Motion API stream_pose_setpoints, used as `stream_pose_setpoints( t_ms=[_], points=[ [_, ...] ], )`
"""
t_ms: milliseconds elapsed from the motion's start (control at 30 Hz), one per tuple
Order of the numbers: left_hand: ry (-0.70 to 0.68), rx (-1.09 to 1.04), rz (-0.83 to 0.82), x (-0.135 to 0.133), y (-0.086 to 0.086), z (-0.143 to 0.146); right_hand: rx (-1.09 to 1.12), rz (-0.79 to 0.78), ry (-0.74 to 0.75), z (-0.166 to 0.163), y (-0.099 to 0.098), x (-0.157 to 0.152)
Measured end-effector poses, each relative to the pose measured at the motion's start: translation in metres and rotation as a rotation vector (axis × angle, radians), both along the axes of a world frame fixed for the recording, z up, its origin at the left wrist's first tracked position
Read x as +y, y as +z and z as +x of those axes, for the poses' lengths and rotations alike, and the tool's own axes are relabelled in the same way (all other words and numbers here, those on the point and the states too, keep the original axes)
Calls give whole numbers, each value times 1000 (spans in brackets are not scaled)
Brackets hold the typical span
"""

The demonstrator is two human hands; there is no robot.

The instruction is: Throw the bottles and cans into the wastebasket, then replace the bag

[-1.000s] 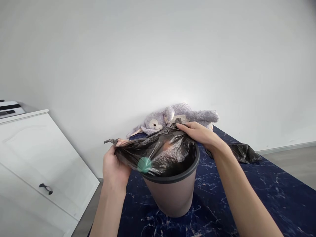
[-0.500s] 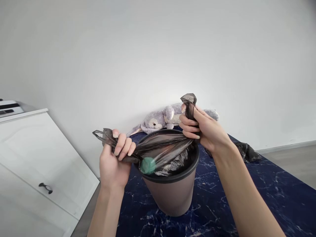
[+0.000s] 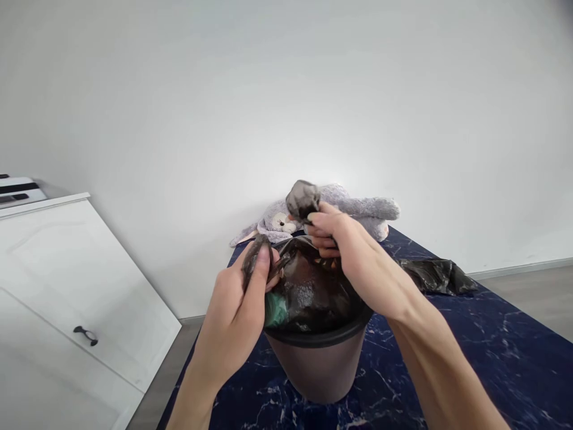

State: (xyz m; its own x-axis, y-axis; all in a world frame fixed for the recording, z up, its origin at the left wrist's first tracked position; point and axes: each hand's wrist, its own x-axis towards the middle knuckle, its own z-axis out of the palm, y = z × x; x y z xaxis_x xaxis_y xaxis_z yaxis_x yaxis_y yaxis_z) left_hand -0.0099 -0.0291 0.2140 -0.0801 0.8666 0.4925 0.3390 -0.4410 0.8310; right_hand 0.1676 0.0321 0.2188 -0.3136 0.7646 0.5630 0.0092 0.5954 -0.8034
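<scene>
Fingers of left hand and right hand clutch black bag, closer together than before.

Fluffy lilac-grey long-eared plush toy: lying beyond right hand | white panelled cabinet, black curved handle: left of left hand | white-and-black object: on cabinet, farther left | pale-grey wall: behind | grey floor: far right of right hand
</scene>
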Motion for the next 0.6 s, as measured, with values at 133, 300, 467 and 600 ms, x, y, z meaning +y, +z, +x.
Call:
stream_pose_setpoints(
  t_ms=[133,300,467,600],
  points=[
    [-50,-25,-60,0,-1,-3,-142,53,10,-7,1,-6],
    [-105,-83,-149,-2,-3,-6,-214,108,9,-5,-4,0],
    [-69,-33,-109,-5,0,-6,-193,170,-107,-5,-7,1],
    [-4,205,12,-7,2,-5,-152,86,-196,-9,-5,-4]
  ],
)
